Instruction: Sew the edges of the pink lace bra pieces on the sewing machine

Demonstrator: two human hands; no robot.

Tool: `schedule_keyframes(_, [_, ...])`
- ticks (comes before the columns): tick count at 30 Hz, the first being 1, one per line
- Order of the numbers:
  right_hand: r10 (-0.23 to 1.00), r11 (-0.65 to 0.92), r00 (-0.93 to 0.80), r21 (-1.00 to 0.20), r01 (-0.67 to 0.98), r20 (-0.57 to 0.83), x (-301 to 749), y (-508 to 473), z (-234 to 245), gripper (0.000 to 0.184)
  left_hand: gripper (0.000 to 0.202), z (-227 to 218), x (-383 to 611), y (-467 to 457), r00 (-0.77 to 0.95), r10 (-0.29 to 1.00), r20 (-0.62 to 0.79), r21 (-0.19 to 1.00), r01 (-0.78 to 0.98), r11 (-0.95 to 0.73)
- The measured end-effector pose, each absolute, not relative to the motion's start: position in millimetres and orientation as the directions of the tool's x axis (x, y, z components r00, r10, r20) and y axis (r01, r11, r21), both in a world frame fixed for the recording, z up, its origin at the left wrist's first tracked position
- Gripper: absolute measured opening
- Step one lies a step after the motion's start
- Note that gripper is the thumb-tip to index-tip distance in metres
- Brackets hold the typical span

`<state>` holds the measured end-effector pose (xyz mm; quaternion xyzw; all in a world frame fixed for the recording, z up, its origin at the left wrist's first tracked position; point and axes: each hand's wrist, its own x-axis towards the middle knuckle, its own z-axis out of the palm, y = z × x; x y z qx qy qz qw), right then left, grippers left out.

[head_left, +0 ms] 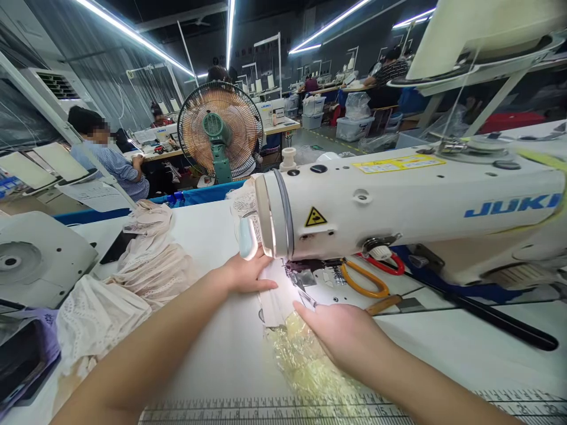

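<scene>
A white JUKI sewing machine stands across the white table. Under its needle area lies a narrow white fabric strip joined to pale yellow lace fabric. My left hand rests on the strip just left of the presser foot, fingers closed together and pressing the cloth flat. My right hand lies on the yellow lace below the needle, with fingers pinched on a small metal tool that points at the seam.
A heap of cream lace garments lies at left, beside a dark phone. Orange and red scissor handles lie behind the needle. A standing fan and a seated person are beyond the table. A ruler runs along the front edge.
</scene>
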<state>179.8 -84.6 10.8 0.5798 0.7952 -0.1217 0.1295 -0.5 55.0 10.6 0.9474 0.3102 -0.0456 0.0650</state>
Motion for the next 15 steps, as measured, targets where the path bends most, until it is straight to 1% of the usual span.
schedule_keyframes(2, [0.891,0.276,-0.268,-0.030,0.961,-0.366,177,-82,13,0.076,0.049,9,1,48,0.826,0.563,-0.033,0.057,0.564,-0.824])
schedule_keyframes(4, [0.894,0.258,-0.244,-0.013,0.966,-0.375,175,-81,12,0.081,0.030,6,2,32,0.856,0.514,0.055,0.042,0.512,-0.858])
schedule_keyframes(5, [0.898,0.252,-0.236,-0.006,0.968,-0.372,174,-80,11,0.082,0.026,4,3,23,0.876,0.473,0.097,0.049,0.471,-0.881])
schedule_keyframes(7, [0.908,0.237,-0.224,-0.007,0.972,-0.355,172,-80,8,0.082,0.027,-2,4,3,0.906,0.384,0.177,0.085,0.375,-0.923])
schedule_keyframes(9, [0.918,0.215,-0.210,-0.021,0.976,-0.338,171,-81,7,0.077,0.025,-7,3,-12,0.916,0.326,0.232,0.104,0.310,-0.945])
schedule_keyframes(11, [0.916,0.198,-0.193,-0.024,0.980,-0.352,169,-82,8,0.077,0.025,-11,2,-19,0.916,0.302,0.263,0.102,0.285,-0.953])
schedule_keyframes(15, [0.898,0.198,-0.182,-0.002,0.980,-0.401,166,-82,14,0.085,0.023,-11,-2,-13,0.927,0.257,0.274,0.054,0.252,-0.966])
